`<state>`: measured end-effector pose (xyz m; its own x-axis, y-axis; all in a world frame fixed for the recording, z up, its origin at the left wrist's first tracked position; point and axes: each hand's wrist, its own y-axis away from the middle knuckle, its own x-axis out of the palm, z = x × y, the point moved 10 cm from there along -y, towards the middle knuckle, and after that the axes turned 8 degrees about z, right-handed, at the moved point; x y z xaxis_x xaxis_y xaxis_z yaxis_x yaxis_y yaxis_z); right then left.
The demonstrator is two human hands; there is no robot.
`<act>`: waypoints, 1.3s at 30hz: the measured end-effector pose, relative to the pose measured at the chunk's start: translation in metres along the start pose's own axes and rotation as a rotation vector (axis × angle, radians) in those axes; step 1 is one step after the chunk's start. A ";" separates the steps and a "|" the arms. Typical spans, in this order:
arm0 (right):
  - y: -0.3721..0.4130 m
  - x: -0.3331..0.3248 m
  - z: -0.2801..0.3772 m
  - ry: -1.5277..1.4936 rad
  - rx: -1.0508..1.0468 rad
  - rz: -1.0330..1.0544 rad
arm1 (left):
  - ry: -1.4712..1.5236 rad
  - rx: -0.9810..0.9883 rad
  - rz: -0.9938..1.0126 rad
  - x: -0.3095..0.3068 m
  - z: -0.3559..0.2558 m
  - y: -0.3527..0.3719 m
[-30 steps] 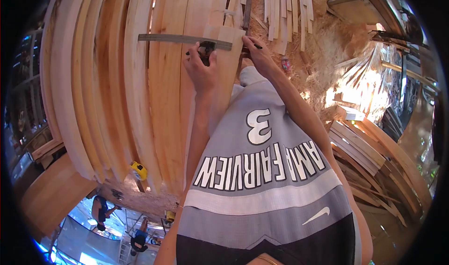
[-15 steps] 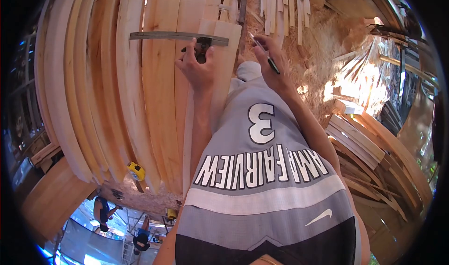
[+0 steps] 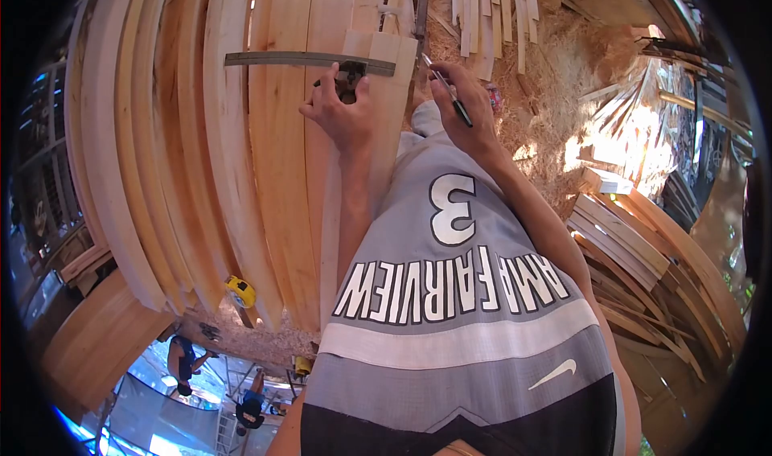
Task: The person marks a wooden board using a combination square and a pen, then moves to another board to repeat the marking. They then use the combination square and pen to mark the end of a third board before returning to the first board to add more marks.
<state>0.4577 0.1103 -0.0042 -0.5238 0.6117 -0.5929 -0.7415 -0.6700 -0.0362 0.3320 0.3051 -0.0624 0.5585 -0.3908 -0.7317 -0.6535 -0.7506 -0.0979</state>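
My left hand is closed around the dark head of a combination square. The square's long metal blade lies flat across several wooden boards. Between the fingers of my right hand is a pen, its tip pointing up and left. That tip is close to the right end of a short light board, which lies under the blade's right end. Whether the tip touches the wood cannot be made out.
Long planks lie side by side on my left. A yellow tape measure rests on them near their lower ends. Stacked timber stands at the right, and thin strips lie at the top. Two people are in the background.
The pen tip has shifted slightly left, nearer the board's edge. My left hand and the square stay almost in place; the view has moved a little.
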 end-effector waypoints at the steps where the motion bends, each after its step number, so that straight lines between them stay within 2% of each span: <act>1: 0.000 0.000 0.000 -0.001 0.000 0.001 | -0.001 -0.001 0.000 0.000 0.000 0.000; 7: -0.001 0.009 0.011 0.017 0.009 0.080 | 0.017 -0.008 0.005 -0.001 -0.001 -0.002; 12: -0.003 0.015 0.024 0.076 -0.107 0.090 | 0.019 -0.031 0.035 0.001 0.002 -0.004; 19: -0.001 0.020 0.023 0.099 -0.080 0.146 | 0.016 -0.032 0.047 0.005 0.000 -0.003; 21: 0.000 0.008 0.022 0.164 -0.145 -0.018 | 0.027 -0.048 0.015 0.005 0.001 -0.003; 22: -0.003 0.010 0.017 0.155 -0.161 -0.013 | 0.018 -0.052 -0.003 0.005 0.001 -0.003; 24: -0.011 0.004 -0.023 -0.028 0.033 -0.086 | -0.013 -0.038 -0.055 0.002 0.000 -0.001; 25: -0.019 0.009 -0.034 -0.049 0.007 -0.076 | -0.033 -0.042 -0.084 -0.002 0.001 0.001; 27: -0.035 0.024 -0.087 -0.181 0.259 -0.047 | 0.065 -0.081 -0.054 0.002 0.004 0.003; 28: -0.052 0.033 -0.090 -0.186 0.241 -0.042 | 0.057 -0.106 -0.042 0.004 0.004 0.001; 30: -0.054 0.085 -0.118 -0.911 0.552 0.180 | 0.034 -0.122 -0.060 0.000 0.001 0.002; 32: -0.058 0.083 -0.127 -0.849 0.550 0.182 | 0.013 -0.143 -0.080 -0.001 -0.003 0.001; 33: -0.060 0.090 -0.132 -0.797 0.557 0.200 | 0.146 -0.067 -0.069 0.006 -0.002 -0.004; 34: -0.065 0.083 -0.137 -0.691 0.475 0.155 | 0.265 -0.002 -0.075 0.005 0.004 -0.007; 36: -0.053 0.081 -0.140 -0.637 0.461 0.186 | 0.179 0.014 -0.031 0.014 0.005 -0.002; 38: -0.033 0.084 -0.150 -0.699 0.534 0.160 | 0.201 -0.067 -0.005 0.012 0.008 0.014; 39: -0.025 0.081 -0.141 -0.644 0.488 0.233 | 0.191 -0.087 -0.046 -0.004 -0.001 0.022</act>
<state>0.4928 0.1171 -0.1647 -0.7128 0.7003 0.0381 -0.6056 -0.6420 0.4703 0.3158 0.2892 -0.0614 0.6787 -0.4425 -0.5862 -0.5831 -0.8099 -0.0638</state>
